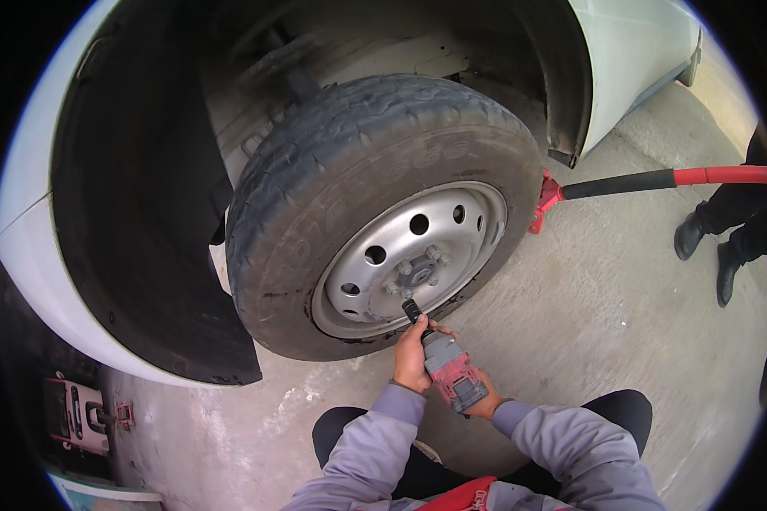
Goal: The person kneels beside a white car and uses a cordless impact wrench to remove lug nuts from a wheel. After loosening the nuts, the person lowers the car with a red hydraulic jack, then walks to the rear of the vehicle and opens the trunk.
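A red and grey cordless impact wrench (453, 368) points at the wheel in front of me. Its black socket (411, 309) is close to the lower lug nuts (392, 288); whether it touches one I cannot tell. My left hand (411, 356) is wrapped around the nose of the wrench, thumb near the socket. At the rear of the tool, my right hand (488, 399) grips the handle, its fingers partly hidden by the body. The silver steel wheel (375, 230) carries a worn black tyre (315, 179), and several nuts ring its hub (418, 271).
A white car fender (25, 213) arches around the tyre. Right of the wheel, a red jack (549, 200) has a long red and black handle (631, 182). A person's black shoes (689, 236) stand at the right. Another jack-like tool (81, 415) lies on the concrete floor (222, 426) at lower left.
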Demonstrator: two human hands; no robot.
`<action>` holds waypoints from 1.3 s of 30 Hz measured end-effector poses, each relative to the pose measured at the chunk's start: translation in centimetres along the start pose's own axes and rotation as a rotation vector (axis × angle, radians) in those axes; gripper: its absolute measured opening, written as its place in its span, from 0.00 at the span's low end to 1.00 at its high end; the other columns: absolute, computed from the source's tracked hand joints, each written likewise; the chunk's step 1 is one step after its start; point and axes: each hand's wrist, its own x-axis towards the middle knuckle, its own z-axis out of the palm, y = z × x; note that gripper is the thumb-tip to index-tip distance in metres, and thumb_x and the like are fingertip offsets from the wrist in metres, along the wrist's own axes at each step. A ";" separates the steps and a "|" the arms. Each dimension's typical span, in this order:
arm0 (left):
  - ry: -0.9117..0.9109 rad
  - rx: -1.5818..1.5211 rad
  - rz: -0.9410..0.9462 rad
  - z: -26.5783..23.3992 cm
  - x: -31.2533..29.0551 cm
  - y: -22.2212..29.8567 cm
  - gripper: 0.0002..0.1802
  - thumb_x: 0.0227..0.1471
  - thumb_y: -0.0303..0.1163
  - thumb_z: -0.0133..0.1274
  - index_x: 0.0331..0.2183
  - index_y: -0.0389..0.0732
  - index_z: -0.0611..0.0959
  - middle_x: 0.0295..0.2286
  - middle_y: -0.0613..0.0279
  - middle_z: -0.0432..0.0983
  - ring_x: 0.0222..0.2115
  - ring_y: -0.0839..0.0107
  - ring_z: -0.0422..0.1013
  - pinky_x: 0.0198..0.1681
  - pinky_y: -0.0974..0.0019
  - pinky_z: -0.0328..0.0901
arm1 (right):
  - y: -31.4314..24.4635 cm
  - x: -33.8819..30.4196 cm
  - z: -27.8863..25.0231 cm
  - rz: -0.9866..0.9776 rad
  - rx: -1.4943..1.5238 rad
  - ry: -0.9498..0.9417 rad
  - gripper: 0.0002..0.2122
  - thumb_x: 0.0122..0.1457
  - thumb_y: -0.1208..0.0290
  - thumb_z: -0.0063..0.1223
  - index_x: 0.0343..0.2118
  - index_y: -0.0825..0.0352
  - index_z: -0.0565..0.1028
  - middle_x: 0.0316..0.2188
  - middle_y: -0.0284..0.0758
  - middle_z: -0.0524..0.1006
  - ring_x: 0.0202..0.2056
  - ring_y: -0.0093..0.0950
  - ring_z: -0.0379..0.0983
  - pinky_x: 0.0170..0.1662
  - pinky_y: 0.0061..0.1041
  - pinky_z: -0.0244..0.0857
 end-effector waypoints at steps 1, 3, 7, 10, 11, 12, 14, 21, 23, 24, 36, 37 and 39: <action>0.010 -0.016 -0.014 -0.2 0.4 -0.1 0.17 0.65 0.45 0.48 0.36 0.40 0.76 0.30 0.53 0.78 0.37 0.54 0.78 0.36 0.53 0.75 | 0.3 0.1 0.2 -0.033 -0.039 0.006 0.20 0.52 0.65 0.65 0.46 0.65 0.73 0.38 0.40 0.79 0.36 0.37 0.77 0.44 0.31 0.72; 0.016 -0.034 -0.039 -0.5 1.1 -0.1 0.18 0.64 0.46 0.47 0.36 0.40 0.76 0.30 0.53 0.78 0.37 0.54 0.78 0.37 0.52 0.75 | 0.7 0.4 0.3 -0.027 -0.044 0.036 0.20 0.52 0.65 0.65 0.46 0.65 0.73 0.38 0.41 0.79 0.36 0.37 0.78 0.44 0.31 0.72; -0.008 -0.071 -0.056 -1.0 1.7 -0.3 0.20 0.64 0.49 0.44 0.36 0.39 0.76 0.30 0.52 0.78 0.37 0.53 0.78 0.38 0.52 0.74 | 0.9 0.9 0.0 0.050 -0.023 0.048 0.19 0.52 0.64 0.65 0.45 0.64 0.74 0.39 0.41 0.79 0.39 0.39 0.77 0.45 0.33 0.71; -0.029 -0.102 -0.052 -1.4 1.8 -0.6 0.21 0.63 0.49 0.44 0.37 0.39 0.76 0.31 0.50 0.78 0.36 0.53 0.78 0.38 0.51 0.74 | 1.1 1.0 0.1 0.068 -0.017 0.041 0.19 0.52 0.64 0.64 0.45 0.63 0.73 0.40 0.42 0.79 0.41 0.42 0.77 0.46 0.34 0.70; -0.038 -0.104 -0.048 -1.5 1.9 -0.7 0.21 0.63 0.49 0.43 0.37 0.39 0.76 0.31 0.50 0.78 0.36 0.53 0.78 0.38 0.51 0.74 | 1.2 1.0 0.2 0.057 -0.046 0.051 0.19 0.52 0.64 0.64 0.45 0.63 0.73 0.41 0.42 0.79 0.42 0.42 0.76 0.47 0.34 0.70; -0.040 -0.097 -0.051 -1.5 2.0 -0.8 0.21 0.63 0.49 0.44 0.37 0.39 0.75 0.31 0.50 0.78 0.36 0.54 0.77 0.38 0.52 0.74 | 1.4 1.0 0.3 0.043 -0.040 0.047 0.19 0.52 0.64 0.64 0.46 0.63 0.73 0.41 0.43 0.78 0.42 0.43 0.76 0.47 0.35 0.70; -0.043 -0.074 -0.062 -1.6 2.2 -1.0 0.21 0.62 0.50 0.45 0.37 0.40 0.75 0.31 0.49 0.79 0.35 0.54 0.77 0.38 0.52 0.74 | 1.9 0.8 0.5 -0.031 -0.130 0.058 0.20 0.52 0.64 0.64 0.46 0.63 0.73 0.42 0.44 0.78 0.43 0.44 0.76 0.48 0.36 0.69; -0.012 0.319 -0.214 -1.3 2.1 -4.9 0.14 0.57 0.38 0.59 0.37 0.40 0.75 0.30 0.52 0.79 0.27 0.65 0.77 0.33 0.61 0.75 | 4.5 -4.1 -1.9 0.059 -0.293 -0.123 0.25 0.51 0.65 0.62 0.51 0.64 0.69 0.44 0.47 0.78 0.46 0.48 0.75 0.48 0.42 0.69; -0.059 0.525 -0.223 -0.9 1.7 -6.6 0.13 0.55 0.34 0.61 0.37 0.39 0.75 0.30 0.54 0.79 0.28 0.67 0.77 0.33 0.63 0.74 | 4.4 -5.5 -2.6 0.252 -0.458 -0.249 0.26 0.51 0.65 0.62 0.52 0.65 0.67 0.44 0.48 0.78 0.47 0.48 0.75 0.49 0.43 0.69; -0.104 0.563 -0.201 -0.7 1.6 -7.1 0.14 0.54 0.33 0.62 0.37 0.38 0.75 0.30 0.55 0.79 0.28 0.68 0.77 0.32 0.65 0.73 | 4.2 -5.8 -3.2 0.213 -0.414 -0.237 0.25 0.50 0.64 0.62 0.52 0.65 0.69 0.43 0.48 0.78 0.46 0.48 0.75 0.49 0.42 0.69; 0.196 1.368 0.487 1.2 -4.0 -10.5 0.37 0.50 0.35 0.60 0.57 0.28 0.66 0.36 0.43 0.78 0.38 0.46 0.76 0.44 0.53 0.69 | 0.4 1.5 -42.3 0.458 -0.048 1.429 0.43 0.57 0.49 0.60 0.62 0.82 0.57 0.45 0.53 0.78 0.49 0.42 0.75 0.56 0.33 0.64; 0.216 1.347 0.447 1.2 -3.9 -10.5 0.38 0.49 0.36 0.61 0.56 0.28 0.66 0.36 0.44 0.78 0.38 0.47 0.76 0.44 0.53 0.69 | -1.2 1.1 -45.6 0.373 -0.194 1.534 0.44 0.58 0.48 0.59 0.62 0.84 0.56 0.45 0.54 0.77 0.50 0.42 0.74 0.58 0.32 0.62; 0.227 1.351 0.383 1.1 -3.4 -10.2 0.39 0.46 0.37 0.64 0.55 0.29 0.68 0.36 0.45 0.78 0.37 0.48 0.76 0.43 0.53 0.70 | -4.7 0.8 -51.6 0.108 -0.208 1.805 0.44 0.57 0.47 0.61 0.58 0.88 0.60 0.36 0.45 0.77 0.43 0.36 0.74 0.57 0.32 0.62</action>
